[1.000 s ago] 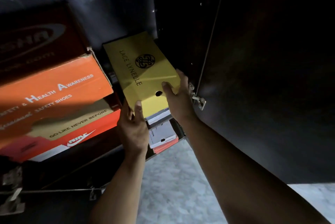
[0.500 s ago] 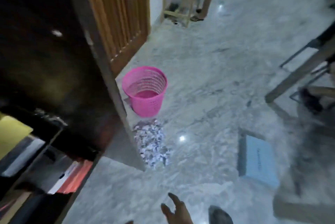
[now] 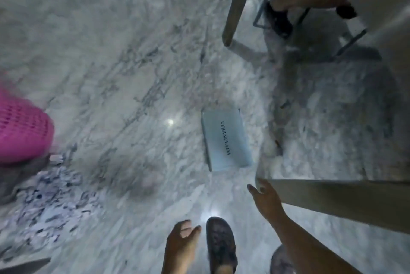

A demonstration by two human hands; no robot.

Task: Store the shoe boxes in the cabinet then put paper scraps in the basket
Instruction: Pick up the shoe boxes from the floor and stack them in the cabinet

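Head view: I am looking down at a pale marble floor [image 3: 137, 56], and the picture is blurred by motion.
Shoe box: a light blue shoe box [image 3: 226, 140] with dark lettering along its lid lies flat on the floor ahead of me, apart from both hands.
Bench: its grey top [image 3: 346, 198] juts in from the right, its near corner just below the box; one wooden leg [image 3: 238, 0] stands further back.
Right hand: my right hand [image 3: 266, 200] is empty, fingers spread, at the corner of the bench; I cannot tell whether it touches.
Left hand: my left hand [image 3: 183, 240] is empty, fingers loosely curled, low in the frame.
Foot: my dark shoe [image 3: 219, 245] is planted just right of the left hand.
Paper scraps: a scattered heap [image 3: 44, 198] lies on the floor at the left.
Basket: the pink mesh basket [image 3: 22, 129] stands at the left edge, just beyond the scraps.
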